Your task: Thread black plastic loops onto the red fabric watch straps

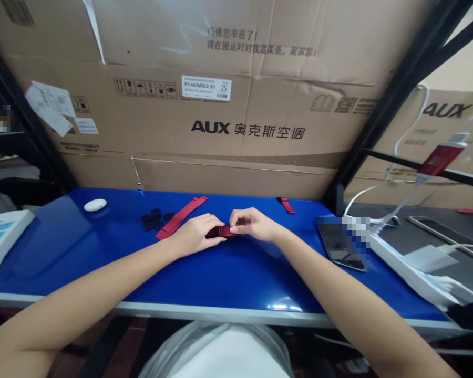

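Head: red strap (227,231) between left hand (197,234), right hand (255,224).

the held strap (227,231) is showing deep red, and the loose straps (181,218) are matching it. the small clips (153,220) are looking black. the table (205,278) is shining plain blue, with its front edge (228,316) running silver-grey. the cardboard (150,47) is showing brown with black lettering (248,129) and a white label (206,88). the power strip (408,275) is showing white.
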The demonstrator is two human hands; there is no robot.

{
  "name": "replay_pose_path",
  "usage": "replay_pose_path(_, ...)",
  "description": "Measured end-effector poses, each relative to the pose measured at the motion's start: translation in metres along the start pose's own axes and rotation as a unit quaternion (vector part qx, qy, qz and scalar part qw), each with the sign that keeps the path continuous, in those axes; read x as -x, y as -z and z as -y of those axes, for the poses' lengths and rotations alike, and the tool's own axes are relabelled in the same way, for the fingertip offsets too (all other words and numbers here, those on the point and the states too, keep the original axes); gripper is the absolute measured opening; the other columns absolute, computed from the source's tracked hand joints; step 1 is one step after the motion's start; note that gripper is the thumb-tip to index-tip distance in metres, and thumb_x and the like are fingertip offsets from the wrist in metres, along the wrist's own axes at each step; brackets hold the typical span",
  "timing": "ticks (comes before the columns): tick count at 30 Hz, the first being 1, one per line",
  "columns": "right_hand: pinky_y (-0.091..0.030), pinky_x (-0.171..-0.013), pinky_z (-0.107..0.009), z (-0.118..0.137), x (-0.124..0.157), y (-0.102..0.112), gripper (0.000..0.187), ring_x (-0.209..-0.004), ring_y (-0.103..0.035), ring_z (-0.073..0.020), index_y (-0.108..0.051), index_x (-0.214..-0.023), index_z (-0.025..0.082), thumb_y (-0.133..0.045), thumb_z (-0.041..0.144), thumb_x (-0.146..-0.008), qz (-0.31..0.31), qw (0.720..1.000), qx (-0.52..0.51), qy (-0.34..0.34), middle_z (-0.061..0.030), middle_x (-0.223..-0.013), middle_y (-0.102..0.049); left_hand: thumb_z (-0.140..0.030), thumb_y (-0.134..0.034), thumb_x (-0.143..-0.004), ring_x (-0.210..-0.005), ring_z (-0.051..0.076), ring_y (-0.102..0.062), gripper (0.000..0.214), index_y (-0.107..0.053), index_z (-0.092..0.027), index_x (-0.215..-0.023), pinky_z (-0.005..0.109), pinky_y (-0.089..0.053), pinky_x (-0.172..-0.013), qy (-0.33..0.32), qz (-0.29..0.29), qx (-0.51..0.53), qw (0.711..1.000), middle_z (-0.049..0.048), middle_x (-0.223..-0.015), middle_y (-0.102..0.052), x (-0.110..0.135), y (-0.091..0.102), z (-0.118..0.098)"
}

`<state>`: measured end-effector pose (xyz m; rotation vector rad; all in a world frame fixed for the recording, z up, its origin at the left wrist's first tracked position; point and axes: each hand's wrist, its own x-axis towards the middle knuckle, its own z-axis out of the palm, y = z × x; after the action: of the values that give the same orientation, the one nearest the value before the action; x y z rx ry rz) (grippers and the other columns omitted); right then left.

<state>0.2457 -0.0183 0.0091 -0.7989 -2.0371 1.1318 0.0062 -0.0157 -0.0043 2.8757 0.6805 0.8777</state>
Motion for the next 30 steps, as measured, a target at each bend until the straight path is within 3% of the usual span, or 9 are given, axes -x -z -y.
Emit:
replay_pose_path(3,-0.042,-0.063,-0.027,0.002,0.002,0.003,0.021,-0.063,-0.052,-0.0118,-0.062,-0.071,0.017,-0.074,0.035,-0.073,-0.028,0.994,-0.108,-0.011,0.0012,-0.068,-0.057,-0.037,-0.065,-0.084,-0.090,0.020,-0.063,0.026,-0.062,-0.018,-0.101,0.033,-0.049,-0.084,0.046,-0.016,0.031,0.998,0.0062,-0.096,-0.066,0.001,0.002,0.002)
replay_pose_path(7,-0.048,-0.066,-0.029,0.011,-0.001,-0.009,0.025,-0.065,-0.060,-0.0136,-0.063,-0.076,0.018,-0.078,0.037,-0.069,-0.062,0.974,-0.215,-0.015,0.0002,-0.070,-0.063,-0.041,-0.064,-0.084,-0.102,0.023,-0.060,0.036,-0.058,-0.020,-0.113,0.037,-0.047,-0.092,0.092,-0.007,0.087,0.992,0.0079,-0.111,-0.063,-0.006,0.001,-0.008)
replay_pose_path(12,-0.047,-0.055,-0.026,0.020,-0.010,-0.021,0.027,-0.056,-0.059,-0.0126,-0.061,-0.074,0.018,-0.080,0.036,-0.067,-0.110,0.957,-0.269,-0.015,0.0012,-0.061,-0.062,-0.034,-0.038,-0.097,-0.093,0.020,-0.058,0.023,-0.054,-0.019,-0.104,0.035,-0.047,-0.085,0.097,0.042,0.130,0.986,0.0080,-0.102,-0.062,-0.010,-0.001,-0.028)
replay_pose_path(16,-0.040,-0.045,-0.020,0.025,-0.010,-0.006,0.030,-0.050,-0.051,-0.0082,-0.056,-0.073,0.020,-0.083,0.029,-0.063,-0.206,0.912,-0.354,-0.002,0.0053,-0.059,-0.054,-0.040,-0.033,-0.098,-0.071,0.017,-0.056,0.028,-0.049,-0.020,-0.086,0.030,-0.043,-0.068,0.178,0.080,0.121,0.973,0.0023,-0.082,-0.059,0.002,0.002,-0.020)
replay_pose_path(19,-0.035,-0.041,-0.018,0.027,-0.008,0.008,0.034,-0.046,-0.045,-0.0058,-0.050,-0.074,0.022,-0.082,0.028,-0.064,-0.245,0.886,-0.393,0.009,0.0082,-0.056,-0.046,-0.042,-0.034,-0.097,-0.071,0.018,-0.053,0.030,-0.047,-0.020,-0.081,0.031,-0.040,-0.068,0.213,0.075,0.073,0.971,0.0019,-0.080,-0.056,0.010,0.005,-0.007)
replay_pose_path(23,-0.032,-0.037,-0.018,0.020,-0.011,0.006,0.033,-0.042,-0.042,-0.0056,-0.047,-0.073,0.022,-0.078,0.030,-0.069,-0.229,0.903,-0.363,-0.032,0.0085,-0.053,-0.041,-0.045,-0.029,-0.097,-0.070,0.016,-0.049,0.037,-0.047,-0.020,-0.077,0.030,-0.040,-0.069,0.236,0.043,0.110,0.964,0.0001,-0.075,-0.052,0.003,0.008,-0.003)
replay_pose_path(27,-0.043,-0.045,-0.019,0.007,-0.021,-0.016,0.026,-0.050,-0.054,-0.0082,-0.053,-0.073,0.018,-0.078,0.029,-0.069,-0.197,0.907,-0.363,-0.081,0.0036,-0.057,-0.054,-0.049,-0.028,-0.097,-0.073,0.015,-0.048,0.040,-0.049,-0.019,-0.081,0.028,-0.041,-0.071,0.217,0.046,0.226,0.948,-0.0005,-0.079,-0.052,-0.010,0.008,-0.013)
replay_pose_path(30,-0.052,-0.056,-0.023,0.001,-0.027,-0.028,0.022,-0.058,-0.063,-0.0131,-0.057,-0.073,0.017,-0.076,0.029,-0.071,-0.177,0.912,-0.358,-0.096,-0.0025,-0.062,-0.063,-0.048,-0.031,-0.096,-0.072,0.015,-0.047,0.037,-0.048,-0.019,-0.079,0.028,-0.041,-0.070,0.221,0.041,0.224,0.948,-0.0011,-0.076,-0.051,-0.012,0.008,-0.014)
